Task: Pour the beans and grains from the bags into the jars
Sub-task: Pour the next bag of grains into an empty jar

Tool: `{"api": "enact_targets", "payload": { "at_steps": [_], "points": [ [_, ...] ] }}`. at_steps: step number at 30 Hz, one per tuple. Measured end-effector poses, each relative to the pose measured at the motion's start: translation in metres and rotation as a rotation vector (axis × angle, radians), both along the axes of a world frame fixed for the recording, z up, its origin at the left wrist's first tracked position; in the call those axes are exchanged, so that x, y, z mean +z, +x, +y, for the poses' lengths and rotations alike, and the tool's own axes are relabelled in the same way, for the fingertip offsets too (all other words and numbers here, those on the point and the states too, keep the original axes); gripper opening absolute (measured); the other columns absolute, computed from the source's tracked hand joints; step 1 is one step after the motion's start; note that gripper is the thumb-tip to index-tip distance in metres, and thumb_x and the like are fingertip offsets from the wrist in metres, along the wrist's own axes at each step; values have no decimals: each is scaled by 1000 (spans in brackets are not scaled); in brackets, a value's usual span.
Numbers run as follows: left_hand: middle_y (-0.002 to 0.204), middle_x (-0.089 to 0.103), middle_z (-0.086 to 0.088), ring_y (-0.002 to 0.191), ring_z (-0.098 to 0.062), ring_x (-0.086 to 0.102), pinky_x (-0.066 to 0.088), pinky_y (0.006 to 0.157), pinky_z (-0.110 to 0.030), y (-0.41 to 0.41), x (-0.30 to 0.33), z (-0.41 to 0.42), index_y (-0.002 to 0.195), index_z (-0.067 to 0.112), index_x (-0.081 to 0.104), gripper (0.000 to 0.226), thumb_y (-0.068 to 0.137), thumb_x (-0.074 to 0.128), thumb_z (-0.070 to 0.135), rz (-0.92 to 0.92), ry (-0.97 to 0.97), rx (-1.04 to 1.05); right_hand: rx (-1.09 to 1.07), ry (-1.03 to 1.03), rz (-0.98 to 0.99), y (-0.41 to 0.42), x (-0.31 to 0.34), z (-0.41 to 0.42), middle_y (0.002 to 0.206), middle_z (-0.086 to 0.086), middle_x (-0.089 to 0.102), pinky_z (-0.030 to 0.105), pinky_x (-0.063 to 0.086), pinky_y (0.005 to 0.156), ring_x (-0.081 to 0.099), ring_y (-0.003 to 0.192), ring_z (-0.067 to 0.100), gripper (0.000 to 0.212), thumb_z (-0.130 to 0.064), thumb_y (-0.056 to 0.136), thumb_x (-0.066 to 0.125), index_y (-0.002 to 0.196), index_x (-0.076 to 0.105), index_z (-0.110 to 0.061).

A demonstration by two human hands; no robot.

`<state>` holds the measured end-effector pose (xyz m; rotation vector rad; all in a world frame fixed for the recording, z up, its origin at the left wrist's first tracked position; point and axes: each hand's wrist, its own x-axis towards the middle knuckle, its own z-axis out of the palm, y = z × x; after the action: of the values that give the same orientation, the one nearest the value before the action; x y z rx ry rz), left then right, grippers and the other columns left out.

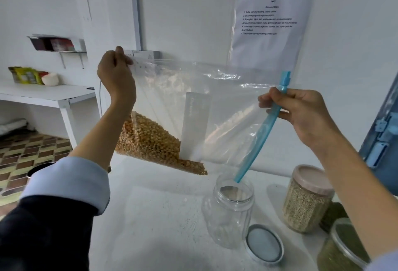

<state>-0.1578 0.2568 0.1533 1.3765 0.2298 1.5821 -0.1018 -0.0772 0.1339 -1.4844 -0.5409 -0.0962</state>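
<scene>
Head view: near right on the worktop (150, 217), an open empty jar (229, 210) waits. Above it, left hand (115, 76) and right hand (301, 113) fingers pinch a tilted zip bag (193, 102), its mouth aimed jarward; yellow grain (150, 141) sits far-left.

Printed sheet in clear sleeve (269, 25) on white wall, upper right of frame; text too small to read. Metal wall shelf (58, 43) upper left, dark and red items in it. Below it, white side table (43, 94) at left edge, yellow-green packets (25, 75) at its back, pale round object (50, 79) just beside them. Patterned floor tiles (28, 156) lower left, brown and yellowish. Blue hinged panel (381, 132) at right edge. White socket plate (143, 54) on wall, centre.
</scene>
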Motion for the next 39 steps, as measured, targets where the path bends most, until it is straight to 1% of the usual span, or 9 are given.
{"api": "enact_targets", "payload": {
  "at_steps": [5,12,19,23,25,29,33,37,39],
  "points": [
    [56,52,7,53,-9,41,33,61,-29,-4,4,-6,59,21,45,38,96,44,22,-49,33,23,-117,57,33,-10,-10,5,83,6,73,38,53,92,70,82,20,17,-21,89,62,82,71,-8],
    [55,52,8,52,-5,42,36,58,-25,-13,8,-9,58,21,47,39,96,45,19,-88,36,53,-130,71,6,-21,-1,6,65,-6,71,29,54,88,68,69,12,20,-18,90,61,73,69,-12],
    [55,48,9,50,1,40,34,56,-17,-17,11,-18,59,19,45,39,97,44,18,-79,77,62,-115,52,45,-21,-3,1,78,4,72,32,53,91,69,74,16,19,-18,91,61,75,69,-10],
    [56,47,7,49,3,41,33,56,-12,-17,11,-25,60,18,43,39,98,42,15,-107,110,71,-158,53,30,-20,-9,-1,77,0,72,31,51,94,68,75,15,20,-19,91,61,74,69,-12],
    [56,47,6,49,3,42,33,56,-11,-17,10,-29,60,19,41,39,98,41,13,-119,134,74,-131,24,30,-20,-11,-1,83,3,72,31,51,93,68,79,16,19,-20,92,60,78,69,-11],
    [56,47,6,49,2,41,33,55,-14,-17,11,-32,59,21,39,39,97,41,13,-144,129,71,-113,35,34,-18,-11,-2,86,2,72,27,50,88,66,81,14,13,-20,89,63,81,70,-12],
    [55,46,6,51,-2,39,33,54,-19,-17,14,-31,59,22,38,37,96,41,16,-176,134,72,-138,36,82,-16,-12,1,87,1,73,35,47,100,65,84,14,11,-18,87,66,78,71,-15],
    [55,46,7,50,2,40,34,55,-17,-16,15,-33,59,23,37,38,96,42,14,-185,150,86,-128,43,114,-16,-16,4,87,2,72,37,47,101,64,82,12,11,-19,87,66,79,71,-15],
    [55,47,8,51,2,41,35,56,-19,-16,15,-33,60,24,38,37,95,42,13,-182,146,84,-179,70,116,-16,-19,5,86,1,72,36,46,102,63,82,12,12,-20,87,66,76,71,-18]
  ]
}}
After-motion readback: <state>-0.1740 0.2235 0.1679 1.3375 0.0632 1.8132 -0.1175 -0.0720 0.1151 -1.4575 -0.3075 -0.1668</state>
